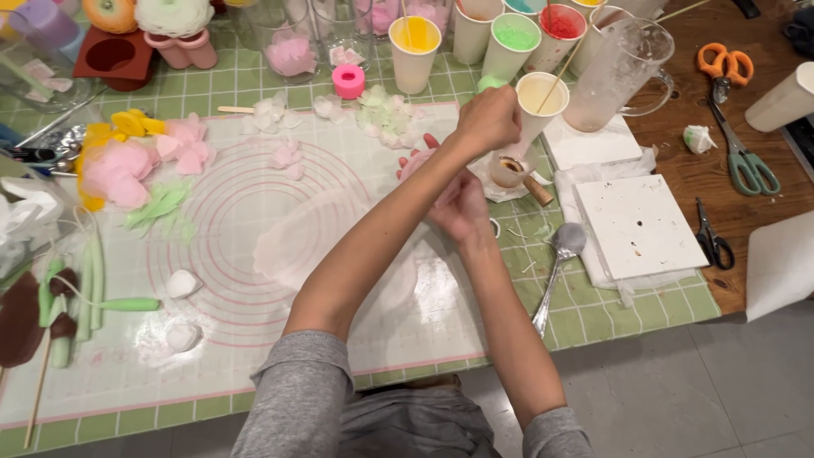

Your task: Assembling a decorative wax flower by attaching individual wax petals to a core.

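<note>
- Far left of the worktop (678, 309): a brown mould (114, 58), and below it green stems (89, 293) lying on the mat (254, 237), one with a brown tip
- Pink and yellow petals (140, 157) sit in a heap at the mat's upper left, pale green leaves (161, 203) just below them
- Two small white pieces (181, 284) lie on the mat's ringed circle, near the stems
- A thin, see-through pale sheet (305, 242) lies mid-mat, partly under the crossed arms
- White and pale green petals (381, 114) are scattered along the mat's top edge, a pink ring (348, 80) just beyond them
- The arms cross: the left hand (487, 119) reaches rightward over the right arm; its grip is clenched around a paper cup (538, 106) of cream-coloured liquid, tilted, with a wooden stick standing in it
- The right hand (458, 203) lies lower and nearer the body, palm up and fingers loosely curled; a bit of pink shows by its fingertips, but whether the grip is grasping it I cannot tell
- A small wooden-handled pot (513, 174) stands just under the cup, touching a white cloth
- A row of cups (509, 38) with yellow, green and red fills lines the back edge, a clear jug (619, 72) to their right
- A metal spoon (560, 263) rests on the green grid cloth, near the right forearm
- A white slab (640, 225) lies right of the spoon
- Scissors (733, 119) with orange and green handles lie on bare wood, far right
</note>
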